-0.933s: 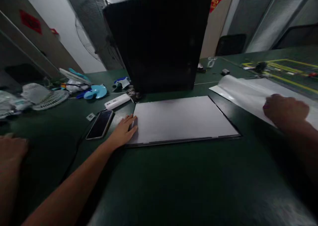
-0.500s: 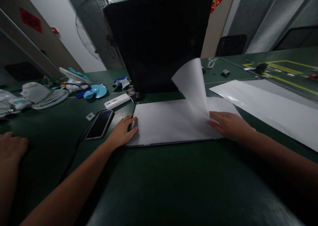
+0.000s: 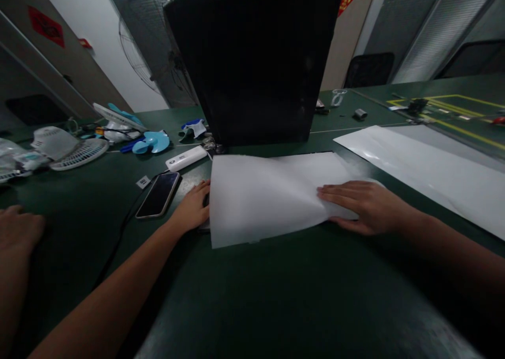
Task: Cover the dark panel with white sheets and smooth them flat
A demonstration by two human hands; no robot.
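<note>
A white flexible sheet (image 3: 260, 196) lies over a thin flat panel with a dark rim (image 3: 331, 152). The sheet's left end is raised and overhangs the panel's front edge. My right hand (image 3: 365, 203) rests on the right part of the sheet, fingers stretched flat and thumb apart. At the panel's left edge, my left hand (image 3: 192, 206) is set down with its fingers apart; the sheet hides its fingertips in part. Just left of that hand lies a phone (image 3: 158, 195), and behind it a white stick-shaped device (image 3: 186, 159).
A large black screen (image 3: 256, 64) stands behind the panel. More white sheets (image 3: 426, 175) lie to the right. Fan parts, including a light-blue blade (image 3: 152, 142) and a white grille (image 3: 81, 153), sit at the left. Another person's hand (image 3: 19, 227) rests at the far left.
The sheet's curled-up end has swung down to the left over the panel. My right hand has shifted slightly, fingers now extended across the sheet. My left hand has stayed at the panel's left edge.
</note>
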